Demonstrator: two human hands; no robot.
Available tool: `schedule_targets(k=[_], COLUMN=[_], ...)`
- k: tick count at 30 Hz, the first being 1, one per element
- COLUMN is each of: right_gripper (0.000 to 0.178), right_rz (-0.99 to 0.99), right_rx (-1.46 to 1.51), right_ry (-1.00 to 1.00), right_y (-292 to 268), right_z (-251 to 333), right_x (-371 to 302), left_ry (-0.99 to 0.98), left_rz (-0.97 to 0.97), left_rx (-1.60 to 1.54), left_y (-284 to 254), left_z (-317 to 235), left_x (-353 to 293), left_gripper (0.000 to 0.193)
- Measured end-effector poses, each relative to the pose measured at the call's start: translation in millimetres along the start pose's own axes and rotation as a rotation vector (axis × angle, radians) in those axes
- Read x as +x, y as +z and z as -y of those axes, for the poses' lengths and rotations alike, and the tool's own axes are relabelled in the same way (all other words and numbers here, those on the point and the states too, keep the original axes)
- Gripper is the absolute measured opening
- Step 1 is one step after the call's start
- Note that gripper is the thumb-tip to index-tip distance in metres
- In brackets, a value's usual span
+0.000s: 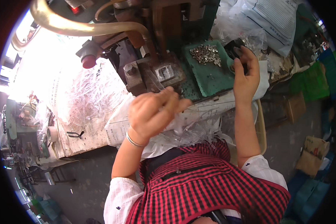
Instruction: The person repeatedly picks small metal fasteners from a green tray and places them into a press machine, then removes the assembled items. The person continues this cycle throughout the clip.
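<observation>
Fingers of the left hand (147,114) curl loosely in the head view, just in front of the machine's metal block (177,71); a thin clear strip (157,83) runs from the block toward their tips, though blur means I cannot tell whether they pinch it. That bent, raised wrist probably keeps the palm clear of the block's edge. Bent fingers and thumb of the right hand (247,80) stand slightly apart at the right edge of a green tray (216,86), beside a black object (233,47); whether they grip it is hidden. Small metal pieces (205,55) lie gathered toward the tray's far side, and the tray sits right beside the block, likely so that they are within easy reach of both hands. Clear plastic strips heap up on the bench left of the machine, near a red button (89,62), and more lie just above the checked apron (198,183), perhaps kept close for handling.
</observation>
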State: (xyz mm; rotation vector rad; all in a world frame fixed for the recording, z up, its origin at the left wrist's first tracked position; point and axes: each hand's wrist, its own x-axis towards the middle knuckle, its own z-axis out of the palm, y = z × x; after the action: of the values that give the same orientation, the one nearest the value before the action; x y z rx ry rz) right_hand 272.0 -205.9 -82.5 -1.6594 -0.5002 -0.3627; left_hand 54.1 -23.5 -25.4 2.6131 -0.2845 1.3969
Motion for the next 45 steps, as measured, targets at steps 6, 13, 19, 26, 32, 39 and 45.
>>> schedule_targets(k=[6, 13, 19, 26, 32, 39, 45], right_gripper=[0.035, 0.02, 0.012, 0.008, 0.008, 0.011, 0.013], right_rz=[0.088, 0.291, 0.343, 0.23, 0.225, 0.351, 0.383], right_rx=[-0.22, -0.401, -0.605, -0.43, -0.267, -0.296, -0.244], right_ry=[-0.014, -0.176, -0.333, -0.272, -0.304, -0.326, -0.338], right_y=[7.5, 4.2, 19.8, 24.1, 38.6, 28.2, 25.4], right_z=[1.6, -15.3, -12.4, -28.6, -28.7, -29.4, -28.8], right_x=[-16.7, -15.7, -33.6, -36.6, -34.6, -32.0, -28.6], left_ry=[0.04, 0.078, -0.017, -0.264, -0.597, -0.722, -1.039], left_rz=[-0.027, -0.098, -0.098, 0.328, 1.018, 1.161, 0.564], left_rx=[-0.117, -0.107, -0.07, -0.103, 0.163, -0.037, 0.084], left_y=[-1.7, 17.9, 13.2, -70.2, -103.0, -105.1, -107.9], left_z=[-1.1, 9.7, -0.1, -15.3, -69.1, -84.7, 7.5], left_x=[8.7, 3.0, -0.7, -90.0, -213.0, -93.8, -92.2], left_gripper=[0.039, 0.037, 0.036, 0.048, 0.054, 0.023, 0.018])
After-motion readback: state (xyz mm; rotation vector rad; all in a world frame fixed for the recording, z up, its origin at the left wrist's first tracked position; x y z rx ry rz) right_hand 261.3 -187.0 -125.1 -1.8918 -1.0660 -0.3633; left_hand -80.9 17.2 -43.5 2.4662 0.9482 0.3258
